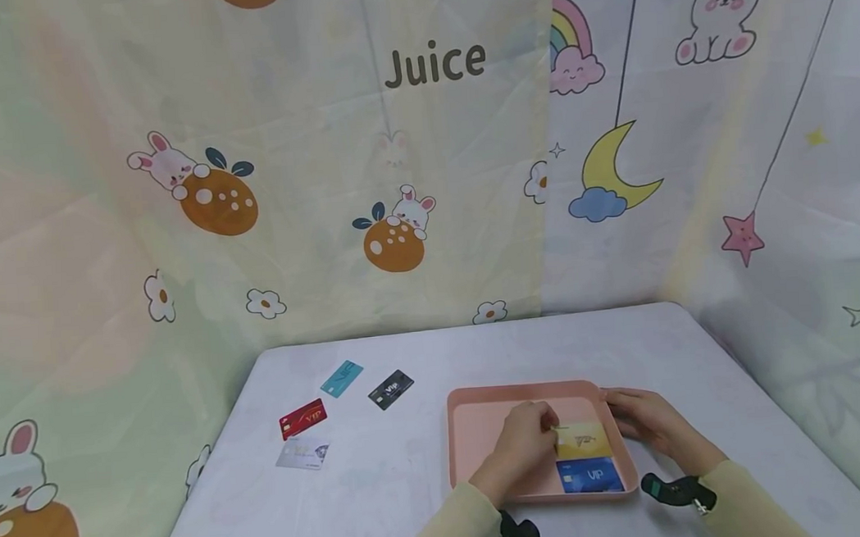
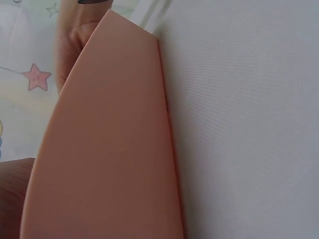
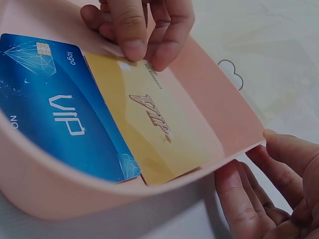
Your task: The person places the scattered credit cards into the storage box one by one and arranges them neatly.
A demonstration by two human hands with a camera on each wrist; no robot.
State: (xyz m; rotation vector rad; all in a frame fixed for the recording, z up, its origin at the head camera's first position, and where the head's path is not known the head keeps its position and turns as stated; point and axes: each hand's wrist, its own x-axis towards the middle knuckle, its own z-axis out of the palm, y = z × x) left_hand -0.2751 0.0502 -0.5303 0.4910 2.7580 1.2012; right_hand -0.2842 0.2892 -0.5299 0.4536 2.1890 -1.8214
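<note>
Inside the pink tray (image 1: 476, 413) a gold VIP card (image 1: 582, 438) lies above a blue VIP card (image 1: 589, 476), long edges side by side. My left hand (image 1: 526, 435) reaches into the tray and pinches the short left edge of the gold card (image 3: 149, 124) between thumb and fingertips, as the right wrist view shows. My right hand (image 1: 654, 421) grips the tray's right rim, its thumb on top and the other fingers outside below. The tray's outer wall (image 2: 109, 124) fills much of the left wrist view and hides most of the left hand there.
Left of the tray, on the white tabletop (image 1: 384, 485), lie a teal card (image 1: 341, 378), a black VIP card (image 1: 390, 389), a red VIP card (image 1: 303, 418) and a silver card (image 1: 303, 453). A printed cloth backdrop (image 1: 304, 145) rises behind the table.
</note>
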